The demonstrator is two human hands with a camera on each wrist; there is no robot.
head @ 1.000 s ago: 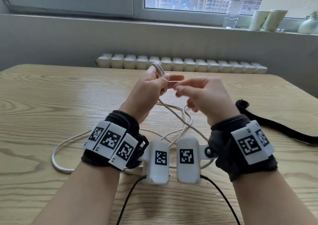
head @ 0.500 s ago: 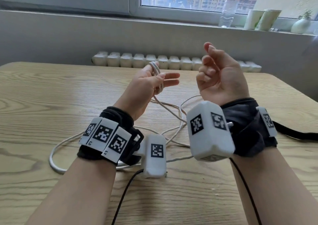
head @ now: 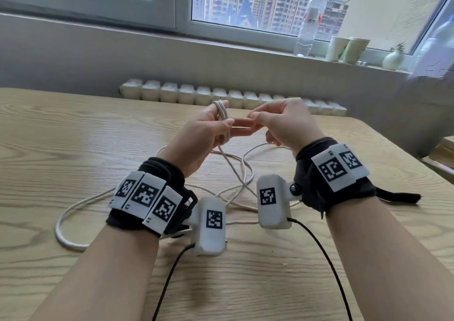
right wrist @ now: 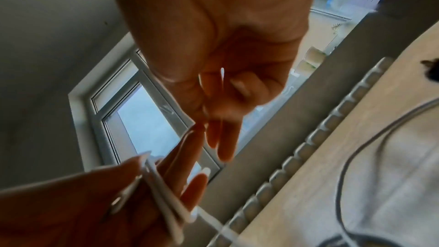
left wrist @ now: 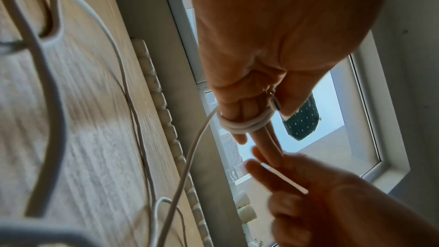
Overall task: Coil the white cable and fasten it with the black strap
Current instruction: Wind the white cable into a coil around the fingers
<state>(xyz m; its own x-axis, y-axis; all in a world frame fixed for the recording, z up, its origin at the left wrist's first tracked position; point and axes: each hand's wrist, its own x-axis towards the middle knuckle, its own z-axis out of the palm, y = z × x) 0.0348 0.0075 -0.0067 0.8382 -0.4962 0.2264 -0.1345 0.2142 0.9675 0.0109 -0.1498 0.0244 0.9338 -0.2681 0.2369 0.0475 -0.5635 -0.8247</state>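
Note:
The white cable [head: 222, 110] is wound in a few turns round the straight fingers of my left hand [head: 221, 126], raised above the table. In the left wrist view the coil [left wrist: 244, 126] circles the fingers and the thumb pins the cable's plug end. My right hand [head: 260, 119] meets the left fingertips, its fingers curled and pinching a length of cable [left wrist: 287, 182]. The slack [head: 73, 212] lies in loose loops on the table under both wrists. The black strap [head: 398, 195] lies flat beyond my right wrist, mostly hidden by it.
The wooden table [head: 73, 136] runs to a grey wall with a row of white blocks [head: 221, 95] at its far edge. A bottle [head: 309, 21], two cups [head: 346, 48] and a small vase [head: 393, 59] stand on the sill. Black camera cords [head: 319, 247] trail toward me.
My right hand, raised and drawn back half a second ago, has come down and forward to the left fingertips again. The left hand has kept its coil, hardly moving.

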